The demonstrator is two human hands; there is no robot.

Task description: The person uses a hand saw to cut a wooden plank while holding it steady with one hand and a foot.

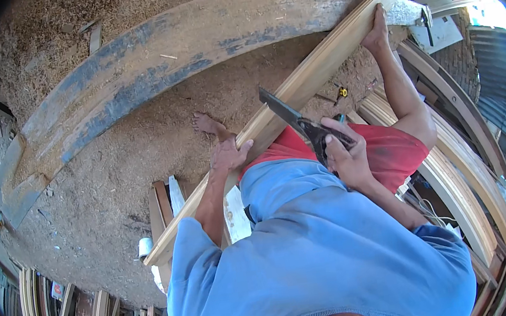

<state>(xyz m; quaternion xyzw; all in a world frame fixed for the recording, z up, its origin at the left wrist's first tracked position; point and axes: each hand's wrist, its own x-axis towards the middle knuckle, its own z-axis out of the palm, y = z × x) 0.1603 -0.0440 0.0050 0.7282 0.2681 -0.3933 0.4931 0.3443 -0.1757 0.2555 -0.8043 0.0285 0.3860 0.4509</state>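
The right hand (346, 155) grips the handsaw (297, 121), its blade (280, 108) over the long wooden plank (318, 74); the left hand (229, 155) clasps that plank, slanting from lower left to upper right of the frame. A bare foot (377, 30) (a handy clamp) rests against its upper part; even strokes would likely saw cleanest.

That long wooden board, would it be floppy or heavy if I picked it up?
Probably stiff: the board runs straight on both sides of the left hand. It might feel heavy, being long, solid-looking wood, and could tip if grabbed near one end.
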